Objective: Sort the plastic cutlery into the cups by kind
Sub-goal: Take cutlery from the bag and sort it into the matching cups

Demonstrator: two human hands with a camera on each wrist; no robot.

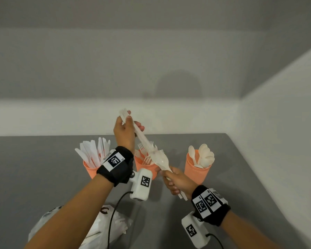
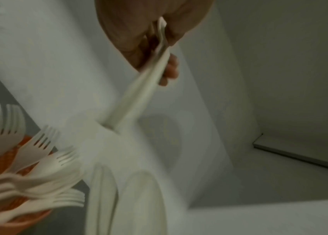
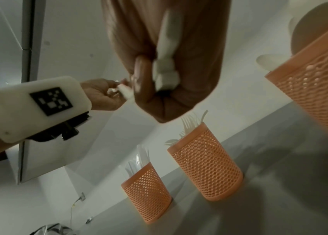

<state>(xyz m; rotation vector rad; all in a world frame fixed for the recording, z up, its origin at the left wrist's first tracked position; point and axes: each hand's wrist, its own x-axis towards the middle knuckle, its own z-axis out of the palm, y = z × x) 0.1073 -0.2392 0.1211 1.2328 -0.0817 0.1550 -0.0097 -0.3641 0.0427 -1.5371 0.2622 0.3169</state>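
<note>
Right hand (image 1: 176, 181) gripped a mixed cutlery bundle (image 1: 158, 159) above the fork cup (image 1: 144, 168); left hand (image 1: 126, 128) pinched handles of pieces (image 1: 138, 133) at 11 o'clock. Step looked like drawing out one kind; next call: identify it, then drop into knife cup (image 1: 91, 170), 9 o'clock, or spoon cup (image 1: 196, 172), 3 o'clock

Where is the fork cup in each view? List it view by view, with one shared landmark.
Head: fork cup at centre, middle of three, partly hidden by the left wrist.
Left wrist: fork cup in the lower-left corner.
Right wrist: fork cup low centre, middle one.
Shared landmark: left hand pinching held cutlery.
</note>
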